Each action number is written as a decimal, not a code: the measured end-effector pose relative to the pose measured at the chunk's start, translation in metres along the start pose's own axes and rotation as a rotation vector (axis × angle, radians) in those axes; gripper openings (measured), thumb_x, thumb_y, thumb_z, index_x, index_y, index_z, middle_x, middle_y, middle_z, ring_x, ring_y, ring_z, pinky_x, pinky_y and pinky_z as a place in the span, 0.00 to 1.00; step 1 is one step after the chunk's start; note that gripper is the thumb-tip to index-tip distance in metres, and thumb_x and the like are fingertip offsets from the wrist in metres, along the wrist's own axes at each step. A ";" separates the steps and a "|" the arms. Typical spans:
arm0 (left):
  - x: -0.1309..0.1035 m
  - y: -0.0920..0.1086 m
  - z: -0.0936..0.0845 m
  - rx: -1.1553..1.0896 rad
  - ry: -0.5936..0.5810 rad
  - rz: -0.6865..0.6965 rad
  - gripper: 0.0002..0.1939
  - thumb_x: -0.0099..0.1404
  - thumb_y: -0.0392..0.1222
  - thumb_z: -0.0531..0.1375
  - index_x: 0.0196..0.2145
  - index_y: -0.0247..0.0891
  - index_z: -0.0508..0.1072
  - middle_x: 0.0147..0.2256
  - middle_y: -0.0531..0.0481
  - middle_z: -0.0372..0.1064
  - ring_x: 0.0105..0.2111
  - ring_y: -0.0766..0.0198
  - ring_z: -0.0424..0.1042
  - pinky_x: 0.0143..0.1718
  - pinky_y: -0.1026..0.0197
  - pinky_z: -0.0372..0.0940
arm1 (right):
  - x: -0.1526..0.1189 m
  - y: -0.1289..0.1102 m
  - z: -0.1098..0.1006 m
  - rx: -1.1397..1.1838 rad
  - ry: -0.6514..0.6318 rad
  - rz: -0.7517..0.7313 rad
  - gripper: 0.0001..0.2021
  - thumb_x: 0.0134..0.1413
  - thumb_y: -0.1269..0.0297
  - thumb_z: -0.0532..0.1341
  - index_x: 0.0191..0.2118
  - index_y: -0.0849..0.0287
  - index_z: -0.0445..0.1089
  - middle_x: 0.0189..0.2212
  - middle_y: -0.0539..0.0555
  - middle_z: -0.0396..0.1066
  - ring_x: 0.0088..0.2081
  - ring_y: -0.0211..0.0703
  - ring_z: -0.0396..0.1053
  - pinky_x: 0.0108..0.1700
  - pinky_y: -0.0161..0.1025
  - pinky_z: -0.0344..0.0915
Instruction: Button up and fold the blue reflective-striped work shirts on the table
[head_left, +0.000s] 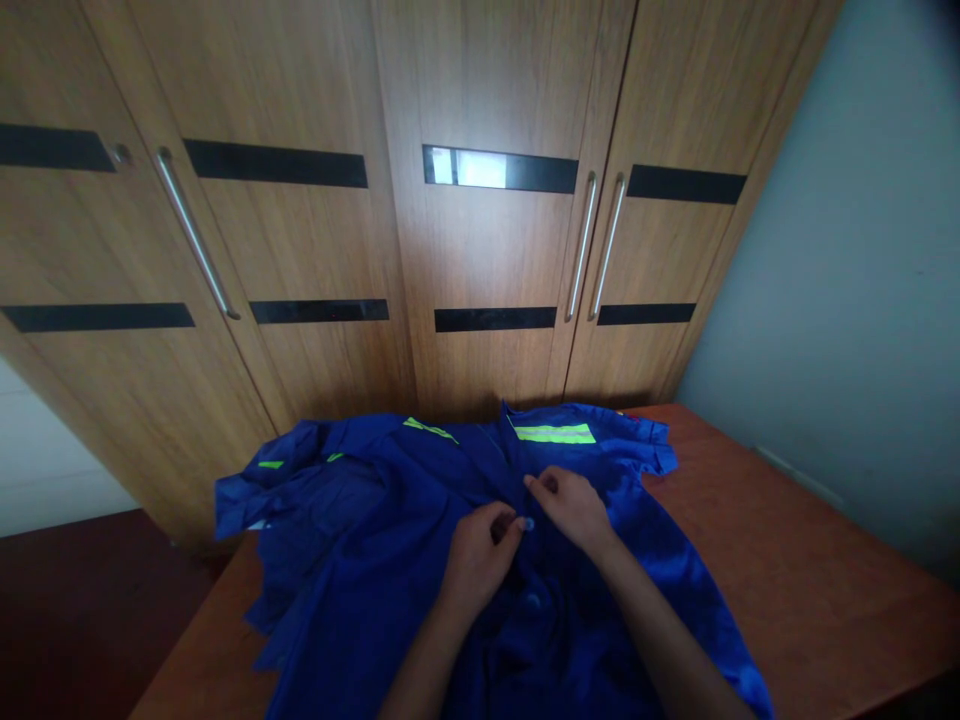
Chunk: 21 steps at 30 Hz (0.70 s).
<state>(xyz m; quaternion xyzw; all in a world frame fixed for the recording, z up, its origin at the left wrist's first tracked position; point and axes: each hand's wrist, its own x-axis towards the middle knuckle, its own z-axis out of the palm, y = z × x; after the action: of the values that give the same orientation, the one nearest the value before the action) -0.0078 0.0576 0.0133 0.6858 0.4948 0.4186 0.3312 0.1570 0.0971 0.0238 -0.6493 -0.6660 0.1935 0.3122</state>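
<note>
Cloth of a deep blue garment [375, 580] is spread across a reddish-brown table [802, 560], its collar end laid toward the wardrobe, with folds left along its front. At the middle of that front, a pale button [529, 524] is touched by the thumb tip of the left hand [478, 555]. That hand's thumb and forefinger are brought together in a pinch on the garment there; whether the button itself is gripped cannot be told. Slightly farther up the front, cloth is pinched between the thumb and fingers of the right hand [574, 505], the two hands being held near each other but apart. A second button [533, 600] is seen lower down. The chest is crossed by a yellow-green strip [555, 434] on the right. Beyond the table, wooden wardrobe doors [487, 370] are fitted with black bands [495, 319] and long metal handles [582, 245]. To the right, the wardrobe is flanked by a bluish-grey wall [847, 280].
</note>
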 end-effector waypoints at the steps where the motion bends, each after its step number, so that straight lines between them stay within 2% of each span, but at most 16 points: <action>1: 0.002 -0.001 -0.002 -0.015 0.045 -0.009 0.08 0.61 0.45 0.57 0.31 0.40 0.74 0.28 0.50 0.74 0.29 0.60 0.72 0.31 0.63 0.62 | 0.008 -0.002 0.002 -0.045 0.049 0.020 0.16 0.55 0.50 0.55 0.32 0.56 0.72 0.30 0.55 0.73 0.33 0.46 0.70 0.33 0.38 0.59; 3: 0.010 -0.004 -0.007 -0.017 0.150 -0.057 0.10 0.62 0.46 0.56 0.35 0.40 0.74 0.33 0.48 0.75 0.34 0.59 0.74 0.36 0.61 0.64 | 0.024 -0.002 0.009 -0.054 0.094 0.060 0.16 0.52 0.52 0.58 0.40 0.57 0.72 0.37 0.58 0.74 0.37 0.49 0.71 0.36 0.40 0.60; 5: 0.020 -0.009 -0.013 0.043 0.206 -0.138 0.12 0.63 0.46 0.54 0.39 0.38 0.72 0.37 0.45 0.75 0.38 0.58 0.74 0.40 0.60 0.65 | 0.036 0.002 0.019 -0.003 0.096 0.086 0.17 0.48 0.57 0.61 0.44 0.58 0.71 0.39 0.60 0.74 0.39 0.50 0.71 0.37 0.41 0.60; 9: 0.047 -0.017 -0.021 0.219 0.162 -0.261 0.18 0.62 0.45 0.55 0.47 0.34 0.69 0.39 0.42 0.76 0.39 0.57 0.75 0.41 0.60 0.65 | 0.044 0.017 0.038 0.124 0.085 0.071 0.17 0.47 0.67 0.59 0.45 0.59 0.71 0.29 0.53 0.74 0.34 0.45 0.72 0.37 0.37 0.61; 12: 0.070 -0.021 -0.019 0.354 0.128 -0.297 0.24 0.59 0.45 0.59 0.51 0.31 0.67 0.41 0.37 0.75 0.43 0.52 0.73 0.44 0.57 0.64 | 0.039 0.030 0.045 0.241 0.087 0.053 0.16 0.47 0.68 0.57 0.43 0.60 0.73 0.22 0.50 0.72 0.28 0.43 0.71 0.34 0.35 0.63; 15: 0.093 -0.025 -0.013 0.477 0.127 -0.301 0.27 0.57 0.44 0.61 0.52 0.31 0.65 0.46 0.34 0.72 0.48 0.49 0.71 0.48 0.56 0.62 | 0.032 0.040 0.044 0.362 0.100 0.036 0.16 0.46 0.66 0.58 0.42 0.59 0.75 0.21 0.49 0.72 0.25 0.43 0.69 0.30 0.36 0.64; 18: 0.111 -0.026 -0.009 0.559 0.150 -0.289 0.25 0.57 0.36 0.59 0.53 0.31 0.64 0.49 0.34 0.69 0.50 0.50 0.69 0.49 0.57 0.61 | 0.026 0.048 0.035 0.472 0.122 0.024 0.17 0.46 0.63 0.58 0.42 0.58 0.75 0.20 0.49 0.72 0.24 0.43 0.68 0.28 0.37 0.64; 21: 0.120 -0.018 -0.014 0.621 0.200 -0.246 0.26 0.58 0.28 0.53 0.56 0.30 0.61 0.52 0.34 0.64 0.52 0.53 0.67 0.51 0.57 0.60 | 0.022 0.053 0.026 0.683 0.145 0.027 0.18 0.46 0.60 0.59 0.43 0.61 0.74 0.21 0.50 0.72 0.22 0.42 0.66 0.26 0.36 0.62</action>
<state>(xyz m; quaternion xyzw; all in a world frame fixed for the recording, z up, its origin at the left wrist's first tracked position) -0.0083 0.1783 0.0328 0.6446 0.7075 0.2703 0.1045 0.1795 0.1267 -0.0267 -0.5283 -0.5303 0.3627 0.5551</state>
